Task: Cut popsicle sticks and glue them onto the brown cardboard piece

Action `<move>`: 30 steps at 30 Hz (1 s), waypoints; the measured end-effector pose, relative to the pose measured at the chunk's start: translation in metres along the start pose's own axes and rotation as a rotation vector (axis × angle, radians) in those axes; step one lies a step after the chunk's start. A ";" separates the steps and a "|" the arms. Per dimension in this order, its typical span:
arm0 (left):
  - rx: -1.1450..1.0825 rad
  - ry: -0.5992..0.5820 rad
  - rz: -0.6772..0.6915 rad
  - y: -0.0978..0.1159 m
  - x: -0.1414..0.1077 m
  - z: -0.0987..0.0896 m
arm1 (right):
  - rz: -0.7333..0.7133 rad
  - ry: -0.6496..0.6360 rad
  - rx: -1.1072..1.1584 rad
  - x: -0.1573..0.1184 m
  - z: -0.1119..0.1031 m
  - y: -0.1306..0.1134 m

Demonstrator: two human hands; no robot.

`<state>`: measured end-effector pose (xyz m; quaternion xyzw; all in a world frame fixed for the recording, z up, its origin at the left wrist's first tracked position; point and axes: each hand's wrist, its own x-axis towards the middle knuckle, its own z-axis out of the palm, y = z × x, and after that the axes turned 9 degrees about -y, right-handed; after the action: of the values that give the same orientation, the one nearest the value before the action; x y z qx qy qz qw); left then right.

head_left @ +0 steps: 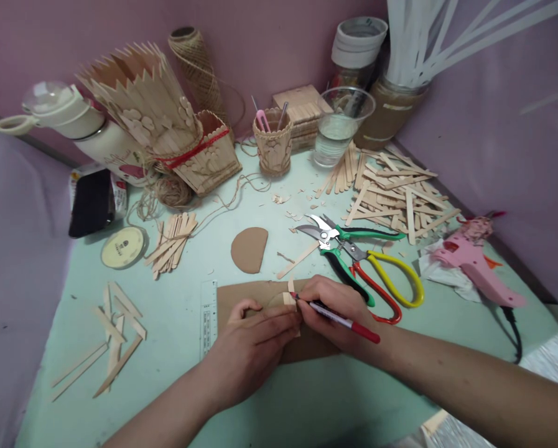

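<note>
My right hand (328, 308) pinches a red-capped pen (339, 322), its tip on a short piece of wooden craft stick (288, 298). The stick piece lies on a brown cardboard rectangle (323, 348), where part of a curved line shows. Stretched flat over the cardboard, my left hand (260, 342) presses down with its fingertips by the stick piece; what lies under them is hidden. A clear ruler (208, 314) is at the cardboard's left edge. Just behind it rests a cut cardboard disc with one straight side (249, 250).
Green-handled pruning shears (337, 236) and scissors with yellow and red handles (395, 267) lie right of the hands. A pink glue gun (477, 267), a craft stick pile (395, 193), a cup of water (337, 137) and loose sticks (115, 323) surround the work area.
</note>
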<state>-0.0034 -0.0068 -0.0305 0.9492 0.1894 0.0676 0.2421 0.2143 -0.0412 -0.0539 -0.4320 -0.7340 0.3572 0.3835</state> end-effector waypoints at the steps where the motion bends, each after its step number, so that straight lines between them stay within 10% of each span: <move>1: 0.002 -0.003 0.006 0.000 0.000 0.000 | 0.003 -0.003 0.000 0.000 0.000 0.000; 30: -0.031 0.031 0.039 -0.001 0.000 0.001 | 0.097 0.002 0.016 -0.006 0.000 0.004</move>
<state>-0.0035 -0.0063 -0.0322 0.9476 0.1734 0.0899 0.2527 0.2178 -0.0457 -0.0585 -0.4643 -0.7090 0.3807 0.3700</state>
